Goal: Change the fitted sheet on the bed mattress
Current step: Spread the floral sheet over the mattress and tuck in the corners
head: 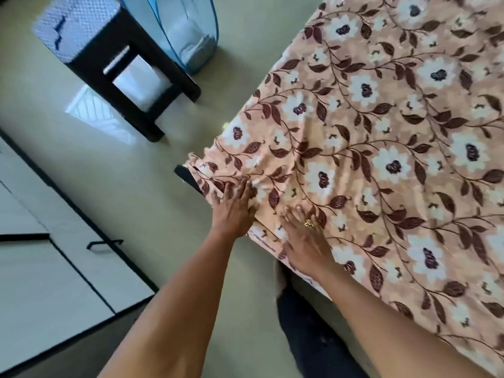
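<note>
Pressing flat with straight fingers, the left hand [231, 208] and right hand [305, 241] smooth the wrinkled peach floral fitted sheet [381, 148] at the mattress corner.

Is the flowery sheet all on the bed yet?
Nearly. The flowery sheet is already spread out wide and mostly flat. Right now the left hand and right hand press flat on the bunched corner. Left to do: smooth the wrinkles there. The other corners are out of view.
</note>
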`<state>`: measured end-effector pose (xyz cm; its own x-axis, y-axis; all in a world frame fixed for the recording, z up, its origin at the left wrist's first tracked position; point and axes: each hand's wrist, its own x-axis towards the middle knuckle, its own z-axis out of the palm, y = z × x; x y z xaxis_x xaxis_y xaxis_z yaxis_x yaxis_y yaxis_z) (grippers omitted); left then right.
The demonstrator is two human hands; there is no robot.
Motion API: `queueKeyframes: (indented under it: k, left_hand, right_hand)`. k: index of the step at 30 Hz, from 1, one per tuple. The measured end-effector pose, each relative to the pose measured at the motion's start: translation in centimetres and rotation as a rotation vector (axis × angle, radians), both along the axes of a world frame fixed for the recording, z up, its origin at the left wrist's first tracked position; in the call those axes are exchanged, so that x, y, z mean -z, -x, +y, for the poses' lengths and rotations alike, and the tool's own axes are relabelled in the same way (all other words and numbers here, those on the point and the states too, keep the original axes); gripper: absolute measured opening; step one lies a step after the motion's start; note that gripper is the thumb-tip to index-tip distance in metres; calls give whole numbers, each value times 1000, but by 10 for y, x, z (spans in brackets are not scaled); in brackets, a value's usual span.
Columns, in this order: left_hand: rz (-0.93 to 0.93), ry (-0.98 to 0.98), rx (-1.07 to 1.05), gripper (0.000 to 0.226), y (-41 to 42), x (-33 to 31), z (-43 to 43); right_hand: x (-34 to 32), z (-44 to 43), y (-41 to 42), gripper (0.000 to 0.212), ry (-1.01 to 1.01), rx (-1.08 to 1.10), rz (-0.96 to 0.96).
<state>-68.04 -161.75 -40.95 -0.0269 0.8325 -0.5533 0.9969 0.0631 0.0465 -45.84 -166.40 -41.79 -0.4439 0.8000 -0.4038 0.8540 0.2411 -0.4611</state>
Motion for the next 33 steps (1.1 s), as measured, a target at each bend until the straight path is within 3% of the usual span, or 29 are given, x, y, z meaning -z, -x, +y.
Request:
queueKeyframes:
  k: [3, 8, 12, 14, 17, 19, 21, 24, 29, 33]
  left_hand:
    - [-38, -64, 25, 69, 42, 9, 25]
    - [-87, -290, 94, 65, 88, 18, 34]
    - [-151, -539, 32, 33, 130, 9, 58]
    - [-176, -427, -122, 36, 155, -2, 77]
    - [-204, 53, -258, 38, 195, 0, 114]
    - [-259, 292, -257, 40, 210, -2, 134]
    - [-296, 351, -232, 27, 215, -1, 153]
    - [-176, 437, -138, 16, 214, 15, 180]
    - [-50, 373, 11, 24, 209, 48, 189]
    - [-42, 391, 80, 28, 212, 71, 194]
  right_hand:
    - [14, 23, 49, 73, -63, 6, 13]
    - [22, 60, 137, 63, -99, -29, 59]
    - [12, 87, 177, 59, -18, -107, 145]
    - [7, 95, 180, 41, 24, -55, 201]
    - [-5, 98, 175, 28, 14, 204, 325]
    - [-12, 84, 174, 27, 11, 242, 298]
    - [-12, 65, 178, 30, 37, 231, 238]
    - [-15, 44, 186, 32, 62, 319, 184]
    - [-22, 24, 195, 29, -116, 635, -3]
    - [-21, 7, 208, 46, 3, 715, -114]
